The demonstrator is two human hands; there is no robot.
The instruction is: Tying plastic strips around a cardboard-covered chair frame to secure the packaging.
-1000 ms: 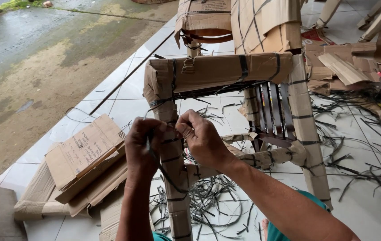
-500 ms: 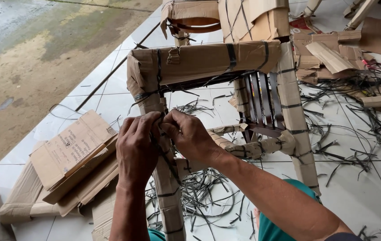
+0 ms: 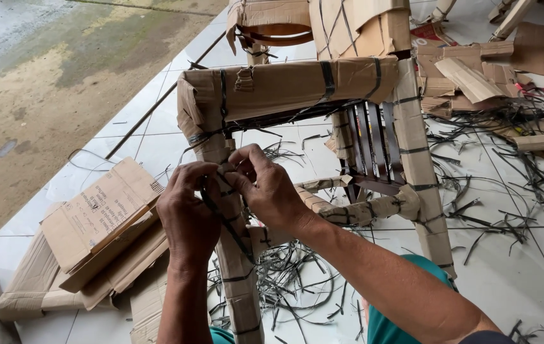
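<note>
Cardboard-wrapped chair leg [image 3: 237, 280] runs upright between both hands. Left hand [image 3: 189, 220], grip closed on black strap [image 3: 224, 220], sits left of leg; right hand [image 3: 269, 191] pinches the same strap at right.

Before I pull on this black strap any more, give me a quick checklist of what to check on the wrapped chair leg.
1. Both hands on the job: ok. Left hand and right hand meet at the cardboard-wrapped leg.
2. Black strap in grip: ok, it runs from the left hand's fingers down across the leg.
3. Strap cut or loosened: cannot tell, the fingers hide that spot.
4. Other straps on the top rail: ok, they are in place around the cardboard.
5. Footing: not ok, cut strap scraps litter the tiled floor.
6. Stacked cardboard sheets clear of the leg: ok, they lie beside it.
</note>
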